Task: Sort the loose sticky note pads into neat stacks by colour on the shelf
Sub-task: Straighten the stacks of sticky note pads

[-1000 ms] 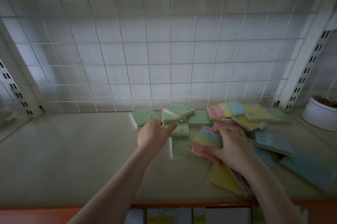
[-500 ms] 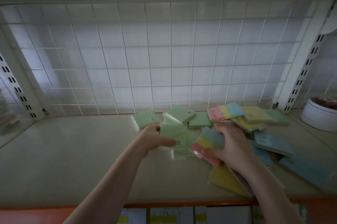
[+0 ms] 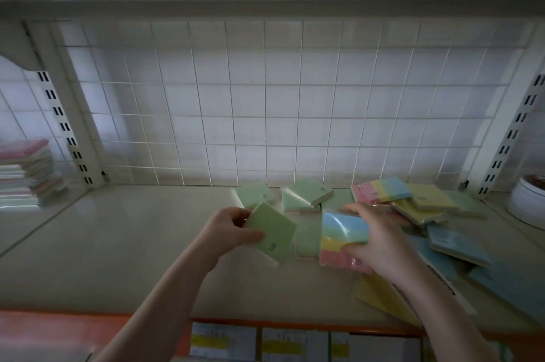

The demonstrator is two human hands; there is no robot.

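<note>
So the only real container here is a round white tub [image 3: 528, 202] off at the far right edge of the shelf, well past the right hand; something dark sits in it but it's too blurry to say what.

Left hand [image 3: 227, 229] has its fingers curled round a plain green square sticky note pad [image 3: 272, 232], thumb on the top face, other fingers tucked behind the far edge, pad tilted and lifted off the pale glossy shelf [image 3: 118, 243]. Right hand [image 3: 380, 243] is wrapped round a wrapped rainbow-striped pad (blue, yellow, pink bands) [image 3: 343, 236], thumb on the pink end, fingers over the far side. The two pads are just beside each other, between the hands.

Beyond the fingertips, against the white wire grid back panel [image 3: 265, 114], there's a loose pile of green pads [image 3: 306, 195], with another rainbow-striped pad [image 3: 382, 192] and a couple of yellow pads [image 3: 427, 202] further right. Right of the right hand there are blue pads [image 3: 457, 243] overlapping in a heap, and a yellow pad [image 3: 383, 294] sits under that wrist.

Way off left of the left hand, behind the slotted white upright [image 3: 63, 125], a tall stack of pastel pads [image 3: 26, 173] is on the next bay.
</note>
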